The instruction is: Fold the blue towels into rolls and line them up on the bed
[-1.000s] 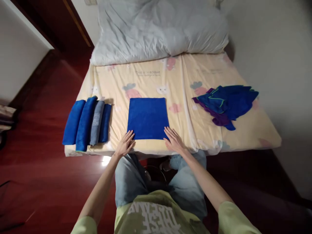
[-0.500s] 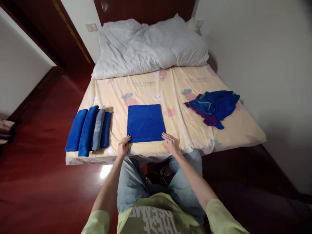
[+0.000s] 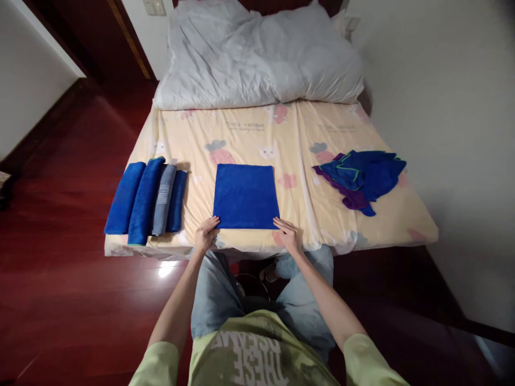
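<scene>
Blue towel (image 3: 246,195): in the head view, the only view, it lies flat and square on the bed, near the middle of the near edge, well apart from the other cloths; that spot presumably gives both arms equal reach.
Left hand (image 3: 206,233): at the towel's near left corner, fingers together and slightly bent, tips on the fabric; I can't tell whether the thumb pinches from below.
Right hand (image 3: 288,235): at the near right corner, fingers close together and straighter; its grip is equally unclear. Holding both corners likely keeps the near hem taut and even.
Rolled towels (image 3: 146,201): three blue and one grey, side by side by the bed's near left corner, seemingly lined up to stay neat.
Loose pile (image 3: 380,177): blue and purple cloths with bright green edging, crumpled toward the right edge, probably kept aside from the rolls.
Bedsheet (image 3: 249,145): pale yellow, creased, printed with carrots and rabbit faces.
Comforter (image 3: 257,59): greyish white, bunched across the far end.
Room: dark red floor (image 3: 60,289), brown door (image 3: 92,37) beyond the far left corner, plain wall (image 3: 434,107) on the right.
</scene>
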`<state>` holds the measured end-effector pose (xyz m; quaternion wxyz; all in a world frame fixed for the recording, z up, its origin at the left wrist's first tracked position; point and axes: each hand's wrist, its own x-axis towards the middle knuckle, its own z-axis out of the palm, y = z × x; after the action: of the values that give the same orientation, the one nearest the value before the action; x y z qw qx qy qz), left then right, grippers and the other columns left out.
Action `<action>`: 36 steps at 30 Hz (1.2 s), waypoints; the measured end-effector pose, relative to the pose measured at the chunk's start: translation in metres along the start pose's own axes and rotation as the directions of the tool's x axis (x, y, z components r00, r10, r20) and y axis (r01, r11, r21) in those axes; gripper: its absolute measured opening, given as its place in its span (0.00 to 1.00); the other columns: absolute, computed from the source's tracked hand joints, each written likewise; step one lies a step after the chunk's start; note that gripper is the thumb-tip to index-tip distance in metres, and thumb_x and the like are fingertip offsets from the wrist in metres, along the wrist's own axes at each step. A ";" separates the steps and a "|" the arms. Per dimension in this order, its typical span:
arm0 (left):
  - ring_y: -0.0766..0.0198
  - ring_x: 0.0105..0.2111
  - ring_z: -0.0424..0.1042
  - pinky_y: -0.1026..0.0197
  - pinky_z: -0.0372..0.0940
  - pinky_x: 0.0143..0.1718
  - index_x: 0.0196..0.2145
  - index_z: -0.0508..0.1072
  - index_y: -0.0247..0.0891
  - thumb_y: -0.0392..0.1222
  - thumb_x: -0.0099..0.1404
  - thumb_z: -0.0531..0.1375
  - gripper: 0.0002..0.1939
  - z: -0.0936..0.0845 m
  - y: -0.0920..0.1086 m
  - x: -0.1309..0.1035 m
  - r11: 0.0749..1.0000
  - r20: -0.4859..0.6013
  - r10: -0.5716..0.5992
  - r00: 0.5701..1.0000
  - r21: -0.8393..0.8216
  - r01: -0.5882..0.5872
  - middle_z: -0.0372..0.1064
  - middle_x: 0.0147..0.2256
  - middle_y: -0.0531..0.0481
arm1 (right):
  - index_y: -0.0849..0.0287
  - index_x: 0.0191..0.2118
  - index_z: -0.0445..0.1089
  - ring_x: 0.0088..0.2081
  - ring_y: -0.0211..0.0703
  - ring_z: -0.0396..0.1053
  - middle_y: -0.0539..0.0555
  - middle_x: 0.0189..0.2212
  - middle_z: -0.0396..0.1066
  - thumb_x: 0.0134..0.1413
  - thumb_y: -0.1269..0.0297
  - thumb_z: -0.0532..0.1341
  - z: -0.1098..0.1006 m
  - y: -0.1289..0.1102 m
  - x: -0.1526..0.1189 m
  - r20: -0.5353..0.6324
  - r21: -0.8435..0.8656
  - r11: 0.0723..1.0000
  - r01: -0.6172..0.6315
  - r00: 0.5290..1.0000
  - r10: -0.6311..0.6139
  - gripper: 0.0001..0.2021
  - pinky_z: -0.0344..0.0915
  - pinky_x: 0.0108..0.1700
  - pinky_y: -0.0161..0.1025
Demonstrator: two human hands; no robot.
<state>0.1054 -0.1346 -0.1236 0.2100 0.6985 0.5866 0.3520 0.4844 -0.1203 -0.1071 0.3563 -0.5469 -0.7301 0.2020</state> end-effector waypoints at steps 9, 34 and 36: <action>0.55 0.60 0.70 0.39 0.64 0.65 0.49 0.80 0.42 0.36 0.67 0.49 0.22 0.000 0.001 -0.002 1.000 -0.003 0.007 1.000 0.000 -0.007 0.76 0.53 0.46 | 0.49 0.40 0.82 0.54 0.52 0.76 0.53 0.47 0.79 0.56 0.73 0.53 0.004 0.001 -0.005 -0.069 0.069 0.996 -0.054 0.996 0.058 0.20 0.73 0.60 0.58; 0.60 0.34 0.75 0.60 0.69 0.38 0.42 0.78 0.38 0.52 0.71 0.55 0.17 0.003 0.015 0.040 0.969 -0.377 -0.247 0.893 -0.115 0.220 0.78 0.37 0.45 | 0.62 0.39 0.77 0.31 0.43 0.70 0.56 0.31 0.77 0.59 0.48 0.60 0.021 0.014 0.036 -0.234 0.335 0.881 -0.334 0.876 0.421 0.20 0.68 0.35 0.38; 0.60 0.33 0.75 0.60 0.69 0.37 0.42 0.77 0.37 0.53 0.71 0.55 0.17 0.002 0.014 0.040 0.963 -0.386 -0.269 0.882 -0.113 0.245 0.77 0.37 0.45 | 0.61 0.38 0.75 0.29 0.42 0.68 0.55 0.29 0.75 0.59 0.46 0.59 0.022 0.010 0.037 -0.215 0.335 0.875 -0.349 0.876 0.431 0.21 0.66 0.33 0.37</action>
<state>0.1189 -0.0989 -0.1047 0.1523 0.5217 0.6934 0.4731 0.4696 -0.0803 -0.1174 0.4835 -0.6500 -0.5077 0.2931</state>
